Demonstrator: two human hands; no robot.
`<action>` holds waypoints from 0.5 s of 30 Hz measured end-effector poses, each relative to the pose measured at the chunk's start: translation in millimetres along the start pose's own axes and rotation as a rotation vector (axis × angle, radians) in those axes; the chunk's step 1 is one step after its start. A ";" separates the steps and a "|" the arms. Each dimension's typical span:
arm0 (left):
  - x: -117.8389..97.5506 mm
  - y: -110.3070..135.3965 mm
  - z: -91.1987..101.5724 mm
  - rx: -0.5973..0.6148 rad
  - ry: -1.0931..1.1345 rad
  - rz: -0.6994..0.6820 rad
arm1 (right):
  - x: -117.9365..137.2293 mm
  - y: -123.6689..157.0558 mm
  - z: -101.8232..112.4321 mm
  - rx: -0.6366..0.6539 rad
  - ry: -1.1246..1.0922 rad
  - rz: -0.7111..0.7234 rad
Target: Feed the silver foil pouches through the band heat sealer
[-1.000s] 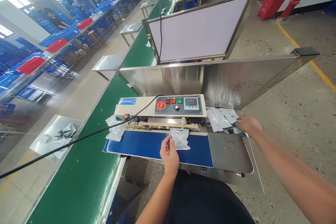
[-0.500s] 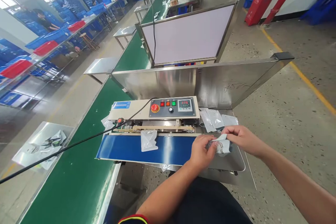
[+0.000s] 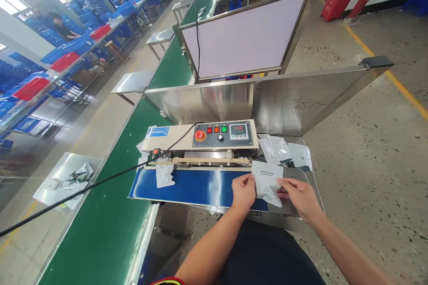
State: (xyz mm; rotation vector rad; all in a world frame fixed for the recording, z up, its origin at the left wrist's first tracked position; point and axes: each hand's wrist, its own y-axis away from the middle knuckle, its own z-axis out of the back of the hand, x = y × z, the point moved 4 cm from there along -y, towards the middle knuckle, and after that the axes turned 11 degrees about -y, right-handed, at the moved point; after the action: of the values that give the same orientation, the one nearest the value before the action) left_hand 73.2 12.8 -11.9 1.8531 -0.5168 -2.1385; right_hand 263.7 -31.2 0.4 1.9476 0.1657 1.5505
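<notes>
A white pouch [image 3: 267,178] is stretched upright between my two hands, its top edge near the right end of the sealing slot. My left hand [image 3: 244,191] pinches its left edge. On the other side, my right hand [image 3: 297,196] grips the pouch's right edge between thumb and fingers. Behind the pouch stands the band sealing machine [image 3: 180,137], with a red knob, coloured buttons and a lit display. Along its blue conveyor belt [image 3: 197,187], another white pouch [image 3: 165,174] hangs with its top in the slot.
Several pouches [image 3: 276,148] lie right of the machine. A steel panel [image 3: 214,102] rises behind it. The green conveyor [image 3: 100,227] runs along the left, crossed by a black cable [image 3: 110,178]. Pouches also rest on a metal side plate [image 3: 53,171]. A person [image 3: 62,26] sits far left.
The pouch in my hands has been unfolded, turned to face me and brought left to the machine. On the belt, the other pouch has travelled left. The view has shifted slightly.
</notes>
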 end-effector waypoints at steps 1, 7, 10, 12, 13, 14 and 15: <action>2.7 -2.6 2.3 -0.041 0.021 0.040 | -3.7 -3.7 -4.0 -0.027 -0.046 -0.037; 3.5 -12.2 33.6 -0.177 0.122 0.082 | 5.7 -21.8 -46.5 0.066 -0.012 -0.140; -1.5 -6.9 69.5 -0.281 0.069 0.042 | 33.8 -54.8 -31.2 0.061 0.302 -0.083; -6.0 4.1 96.3 -0.442 0.020 -0.028 | 58.2 -87.5 -0.8 -0.107 0.645 0.051; -8.4 11.3 107.7 -0.526 -0.003 -0.072 | 68.3 -103.9 14.3 -0.191 0.830 0.094; -10.6 18.8 116.2 -0.592 -0.021 -0.115 | 74.5 -119.5 25.8 -0.210 0.970 0.096; -12.5 25.5 121.3 -0.630 -0.036 -0.151 | 79.1 -132.8 33.7 -0.201 1.061 0.105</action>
State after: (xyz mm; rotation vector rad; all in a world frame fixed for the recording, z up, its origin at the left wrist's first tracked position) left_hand -45.7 6.4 25.0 1.5254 0.2816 -2.0934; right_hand 355.3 97.4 -9.6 0.8287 0.3244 2.4114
